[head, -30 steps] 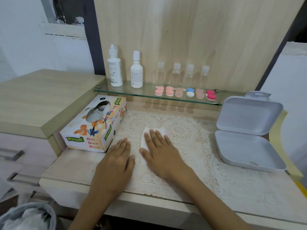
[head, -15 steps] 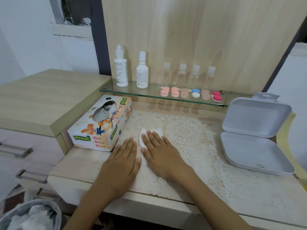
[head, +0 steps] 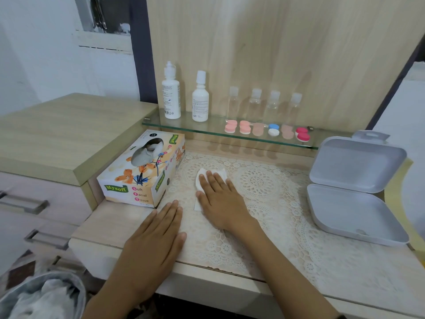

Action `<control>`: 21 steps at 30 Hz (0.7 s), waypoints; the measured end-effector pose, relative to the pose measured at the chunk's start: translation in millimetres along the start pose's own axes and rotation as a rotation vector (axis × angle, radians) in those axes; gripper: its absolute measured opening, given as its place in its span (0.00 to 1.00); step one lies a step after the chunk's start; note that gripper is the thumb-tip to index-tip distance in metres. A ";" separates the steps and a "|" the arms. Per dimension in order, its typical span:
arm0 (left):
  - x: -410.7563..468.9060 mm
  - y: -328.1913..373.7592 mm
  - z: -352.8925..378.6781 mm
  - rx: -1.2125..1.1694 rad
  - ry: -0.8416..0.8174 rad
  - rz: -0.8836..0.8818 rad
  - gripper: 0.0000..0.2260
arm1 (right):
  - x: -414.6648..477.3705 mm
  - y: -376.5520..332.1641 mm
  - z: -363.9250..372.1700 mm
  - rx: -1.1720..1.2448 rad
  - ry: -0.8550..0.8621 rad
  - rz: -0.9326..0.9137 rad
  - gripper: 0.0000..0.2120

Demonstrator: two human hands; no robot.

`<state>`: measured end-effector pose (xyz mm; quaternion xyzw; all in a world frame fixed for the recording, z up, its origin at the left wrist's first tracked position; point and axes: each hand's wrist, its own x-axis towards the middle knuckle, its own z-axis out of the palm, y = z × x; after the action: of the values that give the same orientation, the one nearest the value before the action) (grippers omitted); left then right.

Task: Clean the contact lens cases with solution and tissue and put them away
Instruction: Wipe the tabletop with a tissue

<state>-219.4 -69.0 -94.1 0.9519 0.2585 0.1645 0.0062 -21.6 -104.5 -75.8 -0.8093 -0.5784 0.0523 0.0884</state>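
I see a pale wooden counter covered by a lace mat (head: 264, 203). The right hand (head: 220, 199) lies flat, fingers straight, pressing a white tissue (head: 202, 174) onto the mat. The left hand (head: 156, 238) rests flat and empty just near-left of it, by the counter's front edge. A tissue box (head: 142, 171) stands to the left. The contact lens cases (head: 273, 130) sit in a row on the far glass shelf (head: 188, 125), right of two solution bottles (head: 171, 93). An open grey box (head: 354, 203) lies well to the right.
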 end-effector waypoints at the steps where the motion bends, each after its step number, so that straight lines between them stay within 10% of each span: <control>1: 0.2 0.6 0.2 0.015 0.008 0.001 0.24 | -1.2 -1.0 -0.3 0.001 -0.003 0.004 0.26; 21: 0.0 4.7 3.6 0.051 0.053 -0.010 0.25 | 9.1 -21.6 1.1 -0.015 -0.024 -0.010 0.26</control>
<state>-215.9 -72.8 -97.0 0.9456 0.2677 0.1831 -0.0242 -38.9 -89.0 -72.4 -0.8062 -0.5839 0.0573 0.0758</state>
